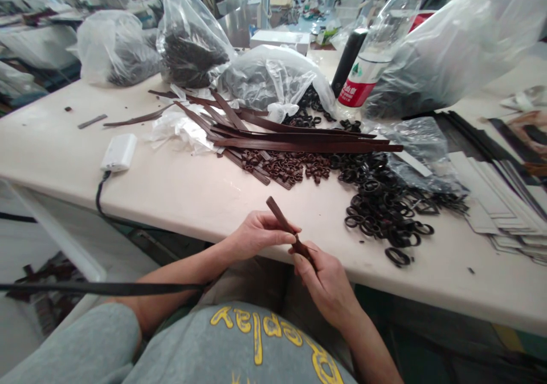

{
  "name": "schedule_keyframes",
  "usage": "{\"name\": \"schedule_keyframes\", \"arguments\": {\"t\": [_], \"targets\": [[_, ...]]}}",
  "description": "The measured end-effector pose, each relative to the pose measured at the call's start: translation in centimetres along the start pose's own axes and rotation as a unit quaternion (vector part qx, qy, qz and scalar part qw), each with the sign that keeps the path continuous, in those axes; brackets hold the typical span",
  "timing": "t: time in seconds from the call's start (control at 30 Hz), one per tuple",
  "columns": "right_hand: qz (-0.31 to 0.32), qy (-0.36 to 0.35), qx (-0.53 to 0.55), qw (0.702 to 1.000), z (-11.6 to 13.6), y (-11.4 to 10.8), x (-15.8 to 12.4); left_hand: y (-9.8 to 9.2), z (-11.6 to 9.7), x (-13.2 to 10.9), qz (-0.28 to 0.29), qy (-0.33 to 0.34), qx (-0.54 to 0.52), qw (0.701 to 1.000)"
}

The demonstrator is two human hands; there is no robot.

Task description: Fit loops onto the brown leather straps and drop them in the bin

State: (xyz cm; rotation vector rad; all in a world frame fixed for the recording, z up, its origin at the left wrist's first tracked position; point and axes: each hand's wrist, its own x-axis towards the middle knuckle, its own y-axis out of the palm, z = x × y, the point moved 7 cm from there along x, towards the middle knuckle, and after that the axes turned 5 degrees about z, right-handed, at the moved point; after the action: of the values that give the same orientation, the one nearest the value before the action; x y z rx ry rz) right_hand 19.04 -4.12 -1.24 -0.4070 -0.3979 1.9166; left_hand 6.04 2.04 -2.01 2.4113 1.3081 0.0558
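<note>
Just over the table's front edge, a brown strap [278, 213] slants between my two hands. My left hand [262, 235] is closed on it, thumb on top, with one end sticking out past the fingers. My right hand [321, 276] is closed round the lower part, and the fingers hide most of that end. Beyond my hands lie a heap of small brown loops [290, 167] and several long brown strips [299, 139]. A pile of black loops [380, 207] spreads to the right of them.
A white charger box [119, 151] with a black cable sits at the left. Along the back stand filled plastic bags [192, 48], a bottle with a red label [361, 82] and a black cylinder [348, 62]. Grey-white flat pieces [491, 201] are stacked at the right.
</note>
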Motion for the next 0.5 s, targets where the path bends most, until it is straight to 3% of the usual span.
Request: {"name": "schedule_keyframes", "arguments": {"t": [0.13, 0.3, 0.5], "targets": [[-0.009, -0.016, -0.022, 1.0, -0.2, 0.0, -0.2, -0.4, 0.3, 0.1, 0.002, -0.003, 0.023, 1.0], [0.004, 0.005, 0.011, 1.0, -0.6, 0.6, 0.1, 0.7, 1.6, 0.2, 0.05, -0.015, -0.008, 0.999], [-0.013, 0.012, -0.005, 1.0, -0.4, 0.0, 0.1, 0.4, 0.5, 0.5, 0.036, 0.006, -0.006, 0.999]]}}
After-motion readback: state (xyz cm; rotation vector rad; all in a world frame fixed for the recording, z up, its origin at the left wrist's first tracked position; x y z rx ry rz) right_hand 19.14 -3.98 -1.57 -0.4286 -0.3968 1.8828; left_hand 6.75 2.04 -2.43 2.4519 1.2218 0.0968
